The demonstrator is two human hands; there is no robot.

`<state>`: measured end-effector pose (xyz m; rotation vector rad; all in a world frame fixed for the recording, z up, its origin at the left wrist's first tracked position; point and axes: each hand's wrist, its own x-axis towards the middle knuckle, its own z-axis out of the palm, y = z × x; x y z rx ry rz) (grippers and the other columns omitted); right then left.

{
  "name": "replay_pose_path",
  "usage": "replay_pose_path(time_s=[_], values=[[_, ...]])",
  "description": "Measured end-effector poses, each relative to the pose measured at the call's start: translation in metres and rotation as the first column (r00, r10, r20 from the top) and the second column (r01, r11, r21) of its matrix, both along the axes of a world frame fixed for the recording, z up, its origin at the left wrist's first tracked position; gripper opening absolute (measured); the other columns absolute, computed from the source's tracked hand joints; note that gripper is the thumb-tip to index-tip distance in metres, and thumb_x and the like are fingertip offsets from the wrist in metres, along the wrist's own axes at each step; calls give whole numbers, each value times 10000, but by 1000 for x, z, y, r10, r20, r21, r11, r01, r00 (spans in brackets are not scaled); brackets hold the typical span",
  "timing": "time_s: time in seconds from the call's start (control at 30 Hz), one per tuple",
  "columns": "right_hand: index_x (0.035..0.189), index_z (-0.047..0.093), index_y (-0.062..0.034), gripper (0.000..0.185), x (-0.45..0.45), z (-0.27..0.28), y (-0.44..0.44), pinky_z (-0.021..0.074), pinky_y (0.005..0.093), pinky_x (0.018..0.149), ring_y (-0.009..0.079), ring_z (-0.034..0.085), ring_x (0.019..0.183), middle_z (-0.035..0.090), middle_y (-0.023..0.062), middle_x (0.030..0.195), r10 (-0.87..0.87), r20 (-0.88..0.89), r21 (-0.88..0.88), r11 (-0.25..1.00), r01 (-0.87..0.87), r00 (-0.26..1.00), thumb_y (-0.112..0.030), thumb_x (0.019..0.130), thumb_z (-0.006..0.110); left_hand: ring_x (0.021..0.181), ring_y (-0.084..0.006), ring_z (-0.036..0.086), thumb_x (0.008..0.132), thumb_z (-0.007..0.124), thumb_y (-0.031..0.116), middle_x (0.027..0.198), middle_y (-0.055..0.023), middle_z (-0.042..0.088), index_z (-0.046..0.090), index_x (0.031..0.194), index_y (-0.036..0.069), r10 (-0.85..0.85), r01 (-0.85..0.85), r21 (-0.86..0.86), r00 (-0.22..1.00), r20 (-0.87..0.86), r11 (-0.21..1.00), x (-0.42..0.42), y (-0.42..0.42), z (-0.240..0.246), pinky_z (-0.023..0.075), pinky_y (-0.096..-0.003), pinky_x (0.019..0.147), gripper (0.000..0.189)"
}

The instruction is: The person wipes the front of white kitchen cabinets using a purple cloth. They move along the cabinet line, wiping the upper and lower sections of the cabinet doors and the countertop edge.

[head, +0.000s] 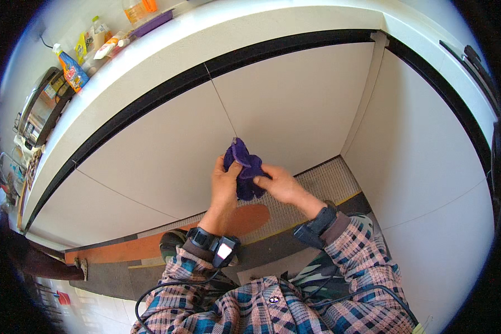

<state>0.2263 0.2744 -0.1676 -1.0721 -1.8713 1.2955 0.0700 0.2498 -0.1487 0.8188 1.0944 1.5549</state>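
A crumpled purple cloth (pixel 250 166) is held up in front of the pale cabinet doors, between my two hands. My left hand (pixel 225 183) pinches its left side, thumb pressed on a fold. From the right, my right hand (pixel 279 183) grips the cloth's edge between thumb and fingers. The folded top of the cloth stands above my fingertips, and a darker part hangs below. My curled fingers behind the cloth are mostly hidden.
Along the white countertop (pixel 121 62) stand a blue spray bottle (pixel 72 71), a purple tray (pixel 152 24) and a steel appliance (pixel 39 112). A patterned mat (pixel 250 217) covers the floor. Another person's leg (pixel 50 265) shows at far left, near a red bucket (pixel 62 298).
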Motion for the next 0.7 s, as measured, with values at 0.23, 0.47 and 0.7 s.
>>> replay_pose_path(time_s=[0.23, 0.47, 0.7], values=[[1143, 604, -16, 248, 21, 8, 15, 472, 277, 839, 115, 591, 920, 650, 18, 1021, -153, -552, -328, 944, -44, 820, -184, 966, 560, 1015, -206, 626, 965, 583, 269, 1148, -107, 634, 550, 1230, 14, -240, 274, -130, 943, 230, 953, -25, -8, -29, 512, -345, 889, 369], [1072, 608, -33, 209, 23, 11, 11, 536, 299, 771, 145, 637, 841, 663, 39, 960, -299, -680, -495, 861, -118, 669, -213, 982, 553, 1211, -273, 539, 956, 557, 425, 1322, -172, 556, 459, 1367, 6, -329, 382, -70, 863, 383, 921, -30, -28, -55, 413, -439, 1055, 595], [1121, 603, 7, 288, 31, 9, 16, 552, 322, 742, 170, 660, 819, 680, 76, 958, -315, -579, -571, 815, -99, 752, -240, 980, 556, 1269, -334, 494, 930, 509, 566, 1373, -211, 506, 429, 1383, -18, -483, 645, 84, 473, 737, 759, -34, -27, -66, 385, -486, 1083, 743]])
